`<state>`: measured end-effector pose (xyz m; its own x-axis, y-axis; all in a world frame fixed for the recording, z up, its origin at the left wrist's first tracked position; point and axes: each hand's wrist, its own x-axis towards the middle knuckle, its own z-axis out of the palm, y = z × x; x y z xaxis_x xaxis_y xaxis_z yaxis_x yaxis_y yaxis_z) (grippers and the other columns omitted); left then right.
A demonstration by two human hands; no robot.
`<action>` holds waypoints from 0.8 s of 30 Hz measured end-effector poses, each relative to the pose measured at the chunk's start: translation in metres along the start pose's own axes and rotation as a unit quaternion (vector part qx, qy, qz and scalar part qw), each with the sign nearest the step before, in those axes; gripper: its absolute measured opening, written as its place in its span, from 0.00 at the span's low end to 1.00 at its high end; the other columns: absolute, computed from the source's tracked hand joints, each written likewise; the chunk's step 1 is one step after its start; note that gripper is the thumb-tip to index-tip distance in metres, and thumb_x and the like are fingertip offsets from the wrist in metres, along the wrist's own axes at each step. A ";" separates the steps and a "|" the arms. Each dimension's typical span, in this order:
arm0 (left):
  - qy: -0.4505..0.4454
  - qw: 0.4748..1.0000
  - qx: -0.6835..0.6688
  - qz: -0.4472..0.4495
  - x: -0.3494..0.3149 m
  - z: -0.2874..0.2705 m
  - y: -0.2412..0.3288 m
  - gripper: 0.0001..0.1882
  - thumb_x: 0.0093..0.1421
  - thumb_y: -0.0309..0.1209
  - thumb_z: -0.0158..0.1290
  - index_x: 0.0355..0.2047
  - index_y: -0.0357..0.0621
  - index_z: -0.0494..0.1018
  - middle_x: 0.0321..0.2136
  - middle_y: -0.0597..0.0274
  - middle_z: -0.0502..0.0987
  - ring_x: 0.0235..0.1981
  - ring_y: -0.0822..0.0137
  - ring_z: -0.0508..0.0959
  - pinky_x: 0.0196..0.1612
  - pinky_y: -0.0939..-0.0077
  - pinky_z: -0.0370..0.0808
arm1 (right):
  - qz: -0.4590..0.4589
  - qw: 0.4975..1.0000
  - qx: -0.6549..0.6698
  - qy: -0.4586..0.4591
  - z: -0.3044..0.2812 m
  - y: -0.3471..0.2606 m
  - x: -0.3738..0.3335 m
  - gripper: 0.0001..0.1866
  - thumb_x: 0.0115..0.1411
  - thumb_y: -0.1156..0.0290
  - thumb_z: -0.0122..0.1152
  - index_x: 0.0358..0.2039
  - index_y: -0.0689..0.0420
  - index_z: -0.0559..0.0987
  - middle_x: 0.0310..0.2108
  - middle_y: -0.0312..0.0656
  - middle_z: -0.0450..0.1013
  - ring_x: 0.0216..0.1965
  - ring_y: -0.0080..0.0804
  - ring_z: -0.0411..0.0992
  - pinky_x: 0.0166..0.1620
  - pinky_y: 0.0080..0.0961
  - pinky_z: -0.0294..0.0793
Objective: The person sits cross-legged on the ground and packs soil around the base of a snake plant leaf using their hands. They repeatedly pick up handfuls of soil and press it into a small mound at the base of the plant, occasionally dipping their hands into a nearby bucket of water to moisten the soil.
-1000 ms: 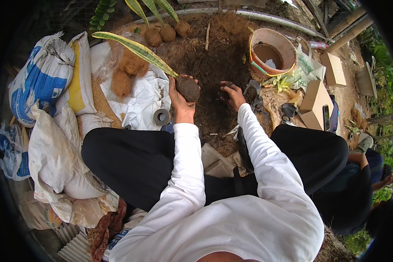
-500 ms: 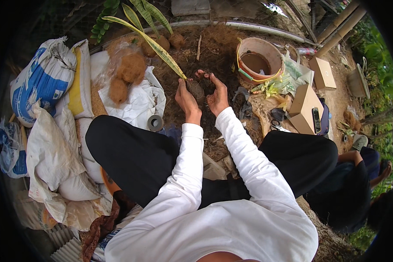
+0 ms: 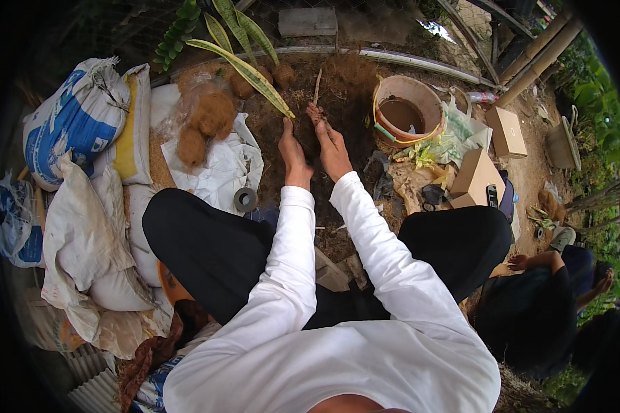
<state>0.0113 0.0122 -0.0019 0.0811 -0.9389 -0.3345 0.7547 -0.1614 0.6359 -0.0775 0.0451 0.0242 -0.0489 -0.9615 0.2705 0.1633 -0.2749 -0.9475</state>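
Note:
A yellow-edged snake plant leaf point(image 3: 249, 74) slants down to the fingertips of my left hand point(image 3: 295, 157). That hand is cupped round the plant's base, where a dark lump shows dimly between my palms. My right hand point(image 3: 333, 149) closes in from the other side, its soil-covered fingers drawn together and pointing away from me. How firmly it presses on the lump is hard to see. Beyond its fingertips a thin stick point(image 3: 317, 84) lies on the dark soil point(image 3: 272, 155).
More snake plants point(image 3: 240, 29) with fibre-wrapped bases stand behind. Brown coconut-fibre balls point(image 3: 213, 115) lie left on white plastic sheeting point(image 3: 231, 165), near a tape roll point(image 3: 245, 199). Stuffed sacks point(image 3: 79, 120) line the left. A muddy bucket point(image 3: 410, 110) and cardboard boxes point(image 3: 477, 175) stand right; a person point(image 3: 523, 310) sits beyond.
My right hand has turned and moved closer to the left one, its fingers now together instead of apart. The leaf tip has swung slightly right and down in the picture as the view shifted.

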 end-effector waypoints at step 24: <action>-0.018 0.987 0.161 -0.019 -0.014 0.004 -0.006 0.26 0.71 0.46 0.47 0.58 0.37 0.71 0.49 0.57 0.77 0.50 0.64 0.75 0.54 0.72 0.69 | 0.144 0.951 -0.269 0.044 -0.007 0.015 0.022 0.34 0.72 0.47 0.37 0.58 0.66 0.72 0.55 0.62 0.72 0.61 0.59 0.66 0.62 0.39 0.64</action>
<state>0.0031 0.0246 0.0021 0.0295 -0.9396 -0.3410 0.5104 -0.2791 0.8134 -0.0831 0.0200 0.0149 -0.1638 -0.9865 -0.0066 -0.3437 0.0634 -0.9369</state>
